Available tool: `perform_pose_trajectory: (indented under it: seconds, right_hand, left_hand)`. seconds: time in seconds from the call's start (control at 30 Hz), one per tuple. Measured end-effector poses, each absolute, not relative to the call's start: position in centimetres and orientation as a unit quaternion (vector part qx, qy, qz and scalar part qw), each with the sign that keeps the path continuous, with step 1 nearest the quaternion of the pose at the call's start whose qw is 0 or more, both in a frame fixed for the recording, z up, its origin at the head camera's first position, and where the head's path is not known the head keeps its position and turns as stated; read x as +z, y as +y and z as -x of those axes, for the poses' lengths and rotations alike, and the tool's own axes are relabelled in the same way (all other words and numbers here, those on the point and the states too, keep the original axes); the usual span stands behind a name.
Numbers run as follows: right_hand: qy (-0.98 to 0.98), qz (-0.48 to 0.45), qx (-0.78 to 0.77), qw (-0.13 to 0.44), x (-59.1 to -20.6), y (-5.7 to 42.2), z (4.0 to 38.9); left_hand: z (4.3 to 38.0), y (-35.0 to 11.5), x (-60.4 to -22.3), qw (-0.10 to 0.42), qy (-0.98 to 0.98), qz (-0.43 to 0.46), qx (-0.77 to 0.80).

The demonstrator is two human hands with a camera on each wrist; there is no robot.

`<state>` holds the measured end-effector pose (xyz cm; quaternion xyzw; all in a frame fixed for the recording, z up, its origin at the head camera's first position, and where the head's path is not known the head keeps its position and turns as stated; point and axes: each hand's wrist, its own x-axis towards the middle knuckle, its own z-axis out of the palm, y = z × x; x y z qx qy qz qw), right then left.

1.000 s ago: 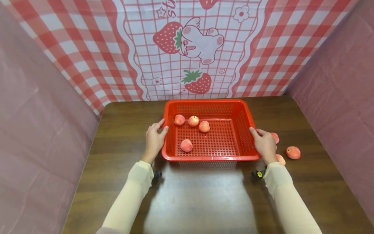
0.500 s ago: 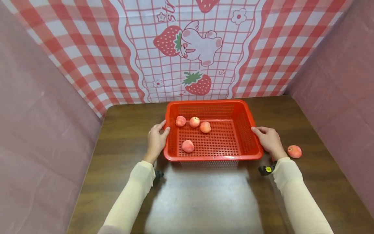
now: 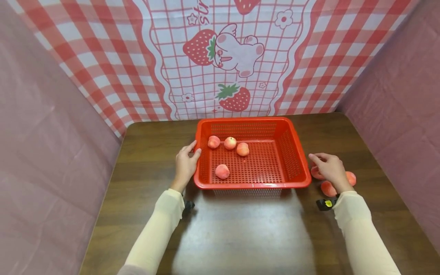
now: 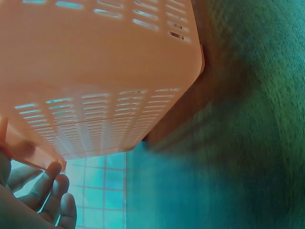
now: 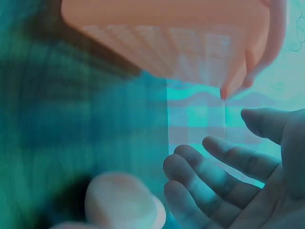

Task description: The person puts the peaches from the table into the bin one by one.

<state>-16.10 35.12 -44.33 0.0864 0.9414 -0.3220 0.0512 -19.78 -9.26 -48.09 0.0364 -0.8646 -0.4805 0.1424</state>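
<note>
Left hand (image 3: pixel 184 165) pinches left rim of red basket (image 3: pixel 252 186), thumb uppermost. Right hand (image 3: pixel 330 168) hovers above peaches (image 3: pixel 328 188) just beside it, fingers parted, slightly curved.

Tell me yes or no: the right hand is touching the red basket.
No, a gap shows between the right hand and the red basket.
</note>
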Motion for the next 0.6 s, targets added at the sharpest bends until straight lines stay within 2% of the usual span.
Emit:
perform_pose_trajectory:
  seconds: [0.37,0.6]
  right_hand:
    - [0.959,-0.104,-0.254,0.072,-45.1,36.8,14.2]
    - [0.958,-0.136,-0.252,0.003,-45.4,37.3,13.2]
  left_hand:
    - [19.8,-9.4,-48.3,0.145,-0.856,-0.032,-0.495]
    - [20.0,-9.5,-48.5,0.152,-0.849,-0.022,-0.506]
